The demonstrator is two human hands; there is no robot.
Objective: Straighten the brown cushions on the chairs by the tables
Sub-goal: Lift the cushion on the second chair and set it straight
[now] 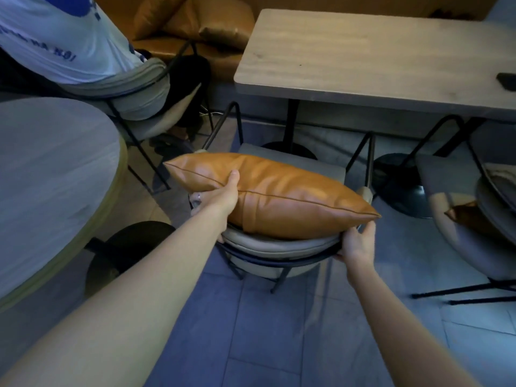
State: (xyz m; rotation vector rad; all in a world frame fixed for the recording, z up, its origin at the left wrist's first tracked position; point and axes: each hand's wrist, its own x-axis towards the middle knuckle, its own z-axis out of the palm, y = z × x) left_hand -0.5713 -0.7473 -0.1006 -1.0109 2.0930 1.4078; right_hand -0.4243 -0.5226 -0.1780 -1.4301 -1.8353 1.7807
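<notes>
1. Head view: the brown cushion (279, 194) lies across the top of the curved backrest of the grey chair (279, 247), over the seat, with its long axis running from upper left to lower right in the picture.
2. Its left corner points toward the round table (50, 174); its right corner juts just past the backrest's right end, and the piped seam faces up.
3. The left hand (220, 196) grips the cushion's near long edge, left of its middle, thumb on top and fingers tucked under out of sight.
4. The right hand (356, 243) holds the right end of the backrest rim just below the cushion's right corner, fingers curled round the frame; whether it touches the cushion I cannot tell.
5. The chair's seat front reaches under the near edge of the rectangular table (377, 57), whose black base stands just behind the chair.
6. Open tiled floor (265, 331) lies behind the chair, on the near side.
7. To the right, a second grey chair (458, 219) stands near, with another brown cushion (463, 215) partly showing on it.
8. At upper left, a seated person in a white shirt (67, 37) occupies a third chair (145, 88), close to the cushion's left end.
9. More brown cushions (195, 20) rest on the bench beyond the rectangular table's left edge.
</notes>
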